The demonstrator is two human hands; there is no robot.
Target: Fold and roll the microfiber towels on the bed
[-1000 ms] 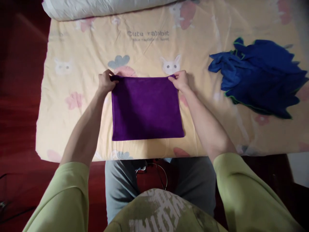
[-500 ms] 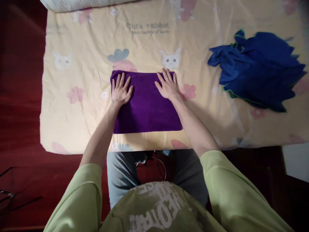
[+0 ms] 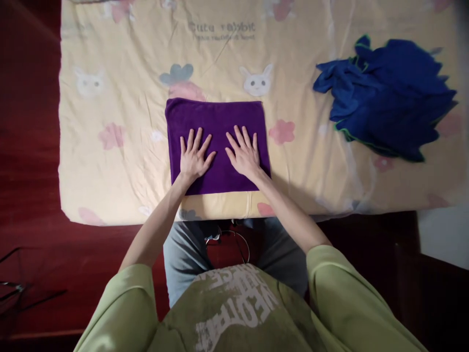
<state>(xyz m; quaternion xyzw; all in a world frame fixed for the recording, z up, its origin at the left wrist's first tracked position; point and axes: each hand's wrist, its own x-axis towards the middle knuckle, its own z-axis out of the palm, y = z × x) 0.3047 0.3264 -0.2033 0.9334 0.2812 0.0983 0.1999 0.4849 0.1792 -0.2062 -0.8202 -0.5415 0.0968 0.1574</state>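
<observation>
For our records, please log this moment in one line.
left hand: spread flat on purple rectangular cloth; right hand: same cloth, spread flat; right side: rumpled, green-edged blue cloth; beneath: yellow rabbit-print sheet

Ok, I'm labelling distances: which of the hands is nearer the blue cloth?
The right hand, on the right half of the purple cloth, left of the blue cloth. The left hand lies farther off, on the purple cloth's left half.

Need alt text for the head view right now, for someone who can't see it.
A left hand and right hand lie open and flat on a rectangular purple cloth, which rests on a yellow rabbit-print sheet. To their right lies a crumpled blue cloth with green edging.
</observation>
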